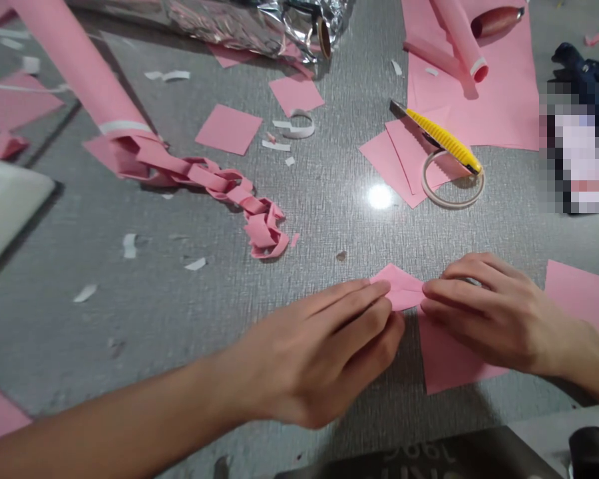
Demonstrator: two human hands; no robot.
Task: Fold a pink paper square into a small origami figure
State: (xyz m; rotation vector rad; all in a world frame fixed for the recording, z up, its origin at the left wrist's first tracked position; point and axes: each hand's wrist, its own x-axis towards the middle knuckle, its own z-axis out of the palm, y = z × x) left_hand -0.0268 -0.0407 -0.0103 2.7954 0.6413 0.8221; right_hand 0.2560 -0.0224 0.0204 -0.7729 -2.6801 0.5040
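A small folded piece of pink paper (398,287) lies between my two hands near the front of the grey table. My left hand (324,346) has its fingers closed on the paper's left end. The fingertips of my right hand (494,313) pinch its right corner. Under my right hand lies a flat pink sheet (449,359). Left of centre, a chain of interlinked pink paper strips (214,179) rests on the table. A yellow cutter (444,140) lies across a roll of white tape (453,199) and pink paper pieces (389,159).
A pink paper roll (84,66) and a silver foil roll (259,26) lie at the back left. Pink sheets (499,106) with smaller rolls, a dark clamp (584,73) and a blurred phone (584,159) are at the right. A white object (10,206) sits at the left edge.
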